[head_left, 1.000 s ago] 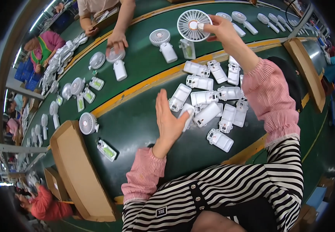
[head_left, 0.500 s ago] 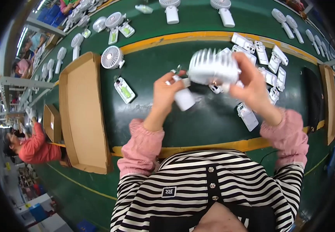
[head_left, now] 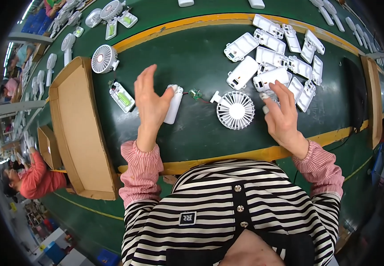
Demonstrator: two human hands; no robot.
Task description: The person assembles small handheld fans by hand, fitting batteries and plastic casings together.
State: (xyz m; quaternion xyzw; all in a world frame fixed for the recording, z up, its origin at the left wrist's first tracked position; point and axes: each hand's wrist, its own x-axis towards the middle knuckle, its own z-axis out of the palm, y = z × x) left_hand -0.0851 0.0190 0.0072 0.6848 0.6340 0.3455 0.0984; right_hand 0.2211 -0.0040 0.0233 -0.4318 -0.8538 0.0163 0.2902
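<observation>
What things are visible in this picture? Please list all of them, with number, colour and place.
Wired fan head: one, white, table centre
Handle casing: one, white, left of centre
Circuit board: one, green, between those two
Second fan head: one, white, table's left
Battery handle: one, white and green, below second fan head
Loose casings: over a dozen, white, table's right
Large cardboard trays: two, brown, table's ends
Small carton: one, brown, far left
Unclear object: one, black, right
Worktable: one, green, yellow-edged, middle
Background fans: many, white, upper left and right
Co-workers: several, varied clothing, left
Striped top: one, black-and-white, bottom
Sleeves: two, pink, forearms
Left grip: one, open, at handle casing
Right grip: one, open, right of wired fan head
</observation>
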